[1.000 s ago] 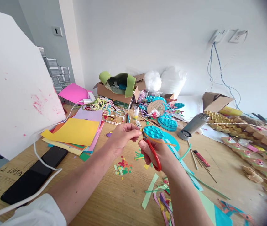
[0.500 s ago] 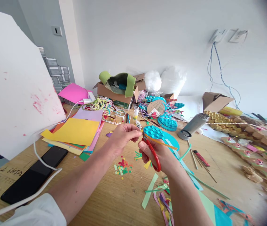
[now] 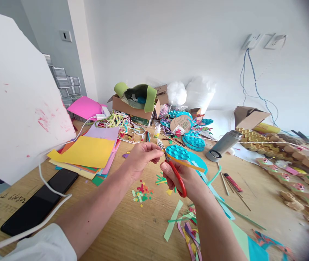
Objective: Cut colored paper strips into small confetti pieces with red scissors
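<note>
My left hand (image 3: 146,156) is closed in a pinch at the near end of a narrow orange paper strip (image 3: 189,164); the fingertips hide that end. In my right hand (image 3: 181,177) is a pair of red-handled scissors (image 3: 177,177), its blades pointing up and left toward the left fingertips, beside the strip. The strip's long free part runs to the right, over the right hand. On the table below lie small round paper dots (image 3: 142,192) in several colours and short green and yellow paper slivers (image 3: 161,178). A white glue bottle (image 3: 160,144) stands just behind the hands.
Coloured paper sheets (image 3: 86,152) and a black phone (image 3: 40,203) lie at left, with a white cable (image 3: 41,174) across. Turquoise egg-tray pieces (image 3: 177,152) sit behind my right hand. A grey flask (image 3: 225,145) lies at right. Paper scraps (image 3: 189,235) are near the front.
The scissors and the fingers of my right hand have shifted very slightly. My left hand stays in nearly the same place.
</note>
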`<move>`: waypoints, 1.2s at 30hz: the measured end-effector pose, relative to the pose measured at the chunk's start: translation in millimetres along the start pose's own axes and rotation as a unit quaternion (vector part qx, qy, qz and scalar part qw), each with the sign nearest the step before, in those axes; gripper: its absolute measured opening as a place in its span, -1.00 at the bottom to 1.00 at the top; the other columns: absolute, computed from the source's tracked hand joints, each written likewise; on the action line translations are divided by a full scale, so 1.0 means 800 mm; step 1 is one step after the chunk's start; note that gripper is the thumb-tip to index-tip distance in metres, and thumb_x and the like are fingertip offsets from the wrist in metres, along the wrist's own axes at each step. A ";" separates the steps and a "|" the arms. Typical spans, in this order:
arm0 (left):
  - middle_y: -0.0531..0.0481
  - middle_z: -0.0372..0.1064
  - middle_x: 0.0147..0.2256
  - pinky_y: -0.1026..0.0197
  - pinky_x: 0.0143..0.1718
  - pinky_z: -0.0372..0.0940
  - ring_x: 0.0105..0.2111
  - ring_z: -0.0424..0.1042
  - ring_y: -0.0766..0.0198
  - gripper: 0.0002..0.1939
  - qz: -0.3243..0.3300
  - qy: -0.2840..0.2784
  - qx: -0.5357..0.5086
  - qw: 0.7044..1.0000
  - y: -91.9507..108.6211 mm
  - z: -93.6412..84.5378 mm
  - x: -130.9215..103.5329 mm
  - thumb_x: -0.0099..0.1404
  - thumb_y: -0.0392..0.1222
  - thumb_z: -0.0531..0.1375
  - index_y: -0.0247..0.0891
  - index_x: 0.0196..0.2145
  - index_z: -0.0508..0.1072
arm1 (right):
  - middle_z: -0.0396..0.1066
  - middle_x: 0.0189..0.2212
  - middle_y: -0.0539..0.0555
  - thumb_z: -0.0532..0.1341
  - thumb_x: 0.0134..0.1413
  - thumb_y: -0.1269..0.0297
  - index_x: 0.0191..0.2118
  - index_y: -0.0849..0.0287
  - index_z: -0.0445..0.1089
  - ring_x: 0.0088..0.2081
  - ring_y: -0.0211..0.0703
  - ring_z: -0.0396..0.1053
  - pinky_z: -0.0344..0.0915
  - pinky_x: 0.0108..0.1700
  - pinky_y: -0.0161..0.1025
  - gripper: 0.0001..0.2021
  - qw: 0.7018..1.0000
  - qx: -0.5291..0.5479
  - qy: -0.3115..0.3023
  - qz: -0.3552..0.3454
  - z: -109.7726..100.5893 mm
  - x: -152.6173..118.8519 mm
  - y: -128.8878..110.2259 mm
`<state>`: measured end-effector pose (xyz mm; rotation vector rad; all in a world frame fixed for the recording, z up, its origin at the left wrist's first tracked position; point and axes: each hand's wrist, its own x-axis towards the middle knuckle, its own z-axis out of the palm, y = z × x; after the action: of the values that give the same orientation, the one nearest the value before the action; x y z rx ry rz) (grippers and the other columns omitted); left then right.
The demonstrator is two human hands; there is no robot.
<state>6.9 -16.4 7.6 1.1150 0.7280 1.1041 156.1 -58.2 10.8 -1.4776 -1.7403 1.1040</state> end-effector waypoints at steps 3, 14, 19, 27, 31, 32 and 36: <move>0.10 0.23 -0.59 0.28 -0.44 0.09 -0.53 0.19 0.42 -0.87 -0.001 0.004 0.008 1.000 0.000 -0.001 0.000 -0.05 -0.21 0.27 -0.32 -0.57 0.41 | 0.23 -0.74 -0.06 0.18 -0.03 -0.24 -0.54 0.15 0.25 -0.71 -0.32 0.20 0.07 -0.68 -0.39 -0.51 1.000 0.000 0.000 0.000 0.000 0.000 0.000; 0.10 0.24 -0.62 0.26 -0.42 0.10 -0.54 0.22 0.39 -0.88 0.005 -0.001 0.052 0.999 0.001 -0.007 0.003 -0.06 -0.21 0.27 -0.30 -0.59 0.42 | 0.18 -0.76 -0.08 0.18 -0.01 -0.21 -0.55 0.14 0.23 -0.71 -0.32 0.17 0.07 -0.67 -0.38 -0.53 1.000 0.000 -0.013 -0.019 -0.001 0.000 0.003; 0.09 0.25 -0.61 0.26 -0.42 0.10 -0.54 0.22 0.40 -0.87 0.007 0.004 0.049 0.999 0.001 -0.007 0.003 -0.05 -0.20 0.27 -0.31 -0.59 0.42 | 0.17 -0.77 -0.08 0.19 -0.02 -0.22 -0.58 0.14 0.21 -0.72 -0.31 0.17 0.06 -0.68 -0.37 -0.51 1.000 0.000 -0.009 -0.016 -0.001 0.000 0.002; 0.09 0.24 -0.63 0.27 -0.43 0.10 -0.55 0.21 0.40 -0.87 0.007 -0.002 0.059 0.998 0.002 -0.008 0.003 -0.05 -0.20 0.26 -0.31 -0.59 0.42 | 0.22 -0.72 -0.08 0.19 0.00 -0.19 -0.50 0.15 0.25 -0.69 -0.31 0.21 0.11 -0.64 -0.37 -0.55 1.000 0.007 -0.017 -0.019 -0.002 -0.001 0.001; 0.10 0.24 -0.64 0.27 -0.44 0.10 -0.56 0.22 0.40 -0.88 -0.001 -0.005 0.064 0.998 0.004 -0.007 0.003 -0.06 -0.20 0.26 -0.32 -0.59 0.43 | 0.22 -0.72 -0.07 0.20 -0.04 -0.21 -0.50 0.16 0.25 -0.68 -0.32 0.22 0.12 -0.64 -0.38 -0.53 1.000 0.004 -0.020 -0.013 -0.002 -0.002 -0.003; 0.10 0.24 -0.64 0.27 -0.44 0.10 -0.56 0.22 0.41 -0.88 -0.002 -0.006 0.066 0.998 0.004 -0.007 0.002 -0.06 -0.20 0.25 -0.32 -0.59 0.43 | 0.21 -0.72 -0.08 0.20 -0.04 -0.21 -0.50 0.16 0.25 -0.69 -0.32 0.21 0.12 -0.65 -0.39 -0.53 1.000 0.004 -0.021 -0.013 -0.002 -0.002 -0.003; 0.10 0.24 -0.64 0.27 -0.44 0.10 -0.57 0.21 0.41 -0.87 -0.007 -0.009 0.068 0.998 0.007 -0.008 0.001 -0.07 -0.20 0.25 -0.33 -0.59 0.43 | 0.17 -0.74 -0.12 0.21 -0.03 -0.20 -0.48 0.15 0.24 -0.71 -0.35 0.15 0.12 -0.66 -0.40 -0.55 1.000 0.014 -0.025 -0.012 -0.002 -0.003 -0.002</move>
<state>-0.1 -13.3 10.8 1.2309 0.8045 1.0440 157.2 -60.6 13.0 -1.4200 -1.7655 1.1571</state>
